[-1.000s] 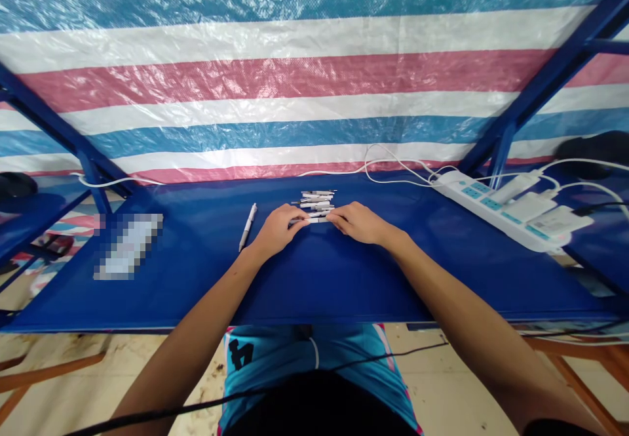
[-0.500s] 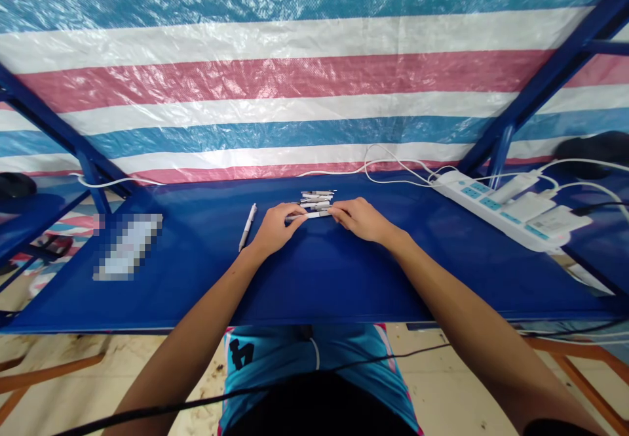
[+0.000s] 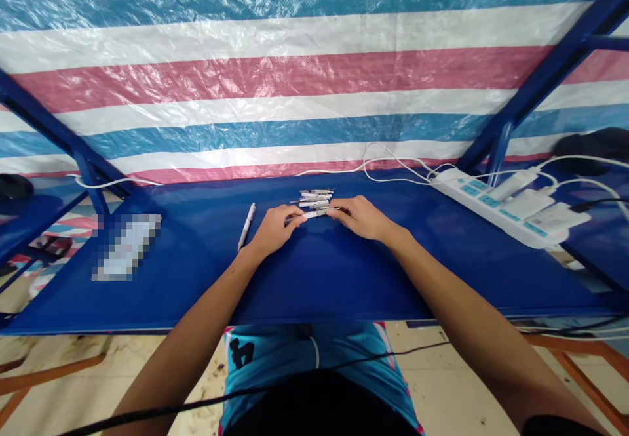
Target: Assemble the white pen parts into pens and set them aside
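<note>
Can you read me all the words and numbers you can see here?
"4", in black on the blue garment.
The pens: any print is too small to read.
The white power strip: its marks are too small to read.
The pixelated patch: too blurred to read.

Turquoise shorts [image 3: 275, 357] carry a black numeral-like mark [image 3: 241, 353] and pink-edged side stripes, a thin black cable [image 3: 344, 365] lies across them, and a black top [image 3: 319, 406] shows above them
</note>
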Demonstrator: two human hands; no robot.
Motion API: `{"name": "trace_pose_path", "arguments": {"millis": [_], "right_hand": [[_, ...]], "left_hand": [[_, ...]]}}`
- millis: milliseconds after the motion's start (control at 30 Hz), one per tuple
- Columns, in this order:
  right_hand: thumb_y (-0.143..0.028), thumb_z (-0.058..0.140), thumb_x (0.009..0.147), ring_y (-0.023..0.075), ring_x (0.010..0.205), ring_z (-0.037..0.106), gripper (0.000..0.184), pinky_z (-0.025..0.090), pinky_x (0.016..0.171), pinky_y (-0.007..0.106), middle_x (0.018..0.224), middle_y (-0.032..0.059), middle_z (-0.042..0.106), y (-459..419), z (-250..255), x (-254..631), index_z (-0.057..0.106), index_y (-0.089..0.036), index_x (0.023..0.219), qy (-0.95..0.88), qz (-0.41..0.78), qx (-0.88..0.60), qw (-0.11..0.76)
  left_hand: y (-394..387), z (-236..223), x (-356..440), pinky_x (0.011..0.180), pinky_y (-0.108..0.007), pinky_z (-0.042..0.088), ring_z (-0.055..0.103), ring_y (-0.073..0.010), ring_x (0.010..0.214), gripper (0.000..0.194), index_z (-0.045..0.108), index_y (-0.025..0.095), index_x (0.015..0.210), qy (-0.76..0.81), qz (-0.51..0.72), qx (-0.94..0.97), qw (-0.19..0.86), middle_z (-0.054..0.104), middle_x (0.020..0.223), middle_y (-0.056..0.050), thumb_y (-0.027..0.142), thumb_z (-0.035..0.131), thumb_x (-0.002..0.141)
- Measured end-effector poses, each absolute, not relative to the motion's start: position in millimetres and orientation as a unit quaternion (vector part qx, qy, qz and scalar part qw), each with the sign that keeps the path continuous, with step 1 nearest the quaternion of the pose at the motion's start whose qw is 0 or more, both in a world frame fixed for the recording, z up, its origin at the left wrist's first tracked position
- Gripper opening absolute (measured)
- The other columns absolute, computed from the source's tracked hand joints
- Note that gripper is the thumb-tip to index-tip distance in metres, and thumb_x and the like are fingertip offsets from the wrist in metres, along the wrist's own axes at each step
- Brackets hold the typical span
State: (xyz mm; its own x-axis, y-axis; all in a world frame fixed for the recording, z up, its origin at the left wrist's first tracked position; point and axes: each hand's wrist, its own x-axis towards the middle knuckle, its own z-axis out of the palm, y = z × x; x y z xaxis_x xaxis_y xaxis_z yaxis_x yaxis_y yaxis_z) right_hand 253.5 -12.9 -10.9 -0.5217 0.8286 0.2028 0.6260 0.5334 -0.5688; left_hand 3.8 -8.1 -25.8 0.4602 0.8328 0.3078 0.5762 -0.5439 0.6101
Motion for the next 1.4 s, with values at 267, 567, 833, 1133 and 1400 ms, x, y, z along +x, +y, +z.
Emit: {"name": "trace_pose_path", "arguments": {"millis": [267,567,833,1133,1400], "right_hand": [[-0.046,0.044,0.102,0.0158,0.062,0.051,0.041,0.031,0.064,0.028,0.066,0.0010,0.059,-15.8,-5.1,250.7,0.058,-0.021,0.072,-0.836,0.235,-0.442,0.223],[-0.052,0.039,0.103,0.0152,0.061,0.047,0.051,0.031,0.064,0.028,0.059,-0.0003,0.051,-16.1,-3.7,251.4,0.043,-0.022,0.063,-0.835,0.260,-0.426,0.230],[-0.049,0.041,0.103,0.0167,0.064,0.054,0.045,0.034,0.066,0.028,0.063,0.0011,0.058,-16.9,-5.4,249.2,0.056,-0.021,0.070,-0.824,0.248,-0.446,0.245],[-0.053,0.043,0.102,0.0179,0.063,0.055,0.039,0.035,0.066,0.028,0.070,0.0013,0.062,-14.3,-9.2,251.7,0.062,-0.023,0.085,-0.832,0.237,-0.439,0.241],[-0.057,0.037,0.103,0.0149,0.060,0.047,0.050,0.031,0.064,0.028,0.064,0.0005,0.054,-16.6,-3.7,249.6,0.048,-0.022,0.069,-0.837,0.247,-0.431,0.231]], "left_hand": [[-7.5,-28.0,0.8,0.081,-0.034,0.055,0.069,-0.0236,0.084,0.024,0.075,0.022,0.090,0.404,0.325,0.837,0.177,0.078,0.087,-0.005,0.037,0.058,0.099],[-9.5,-26.1,-0.1,0.087,-0.035,0.054,0.066,-0.0239,0.091,0.026,0.074,0.021,0.093,0.371,0.328,0.860,0.120,0.077,0.092,-0.007,0.037,0.056,0.103],[-7.7,-28.4,0.9,0.082,-0.034,0.054,0.069,-0.0232,0.085,0.024,0.073,0.020,0.093,0.385,0.326,0.849,0.155,0.077,0.089,-0.006,0.036,0.057,0.101],[-10.0,-27.0,3.5,0.077,-0.032,0.055,0.070,-0.0218,0.077,0.025,0.073,0.020,0.091,0.395,0.318,0.835,0.213,0.077,0.086,-0.005,0.037,0.056,0.099],[-7.3,-28.0,-0.1,0.081,-0.034,0.055,0.067,-0.0230,0.085,0.020,0.071,0.021,0.092,0.380,0.321,0.852,0.163,0.074,0.088,-0.006,0.036,0.060,0.099]]}}
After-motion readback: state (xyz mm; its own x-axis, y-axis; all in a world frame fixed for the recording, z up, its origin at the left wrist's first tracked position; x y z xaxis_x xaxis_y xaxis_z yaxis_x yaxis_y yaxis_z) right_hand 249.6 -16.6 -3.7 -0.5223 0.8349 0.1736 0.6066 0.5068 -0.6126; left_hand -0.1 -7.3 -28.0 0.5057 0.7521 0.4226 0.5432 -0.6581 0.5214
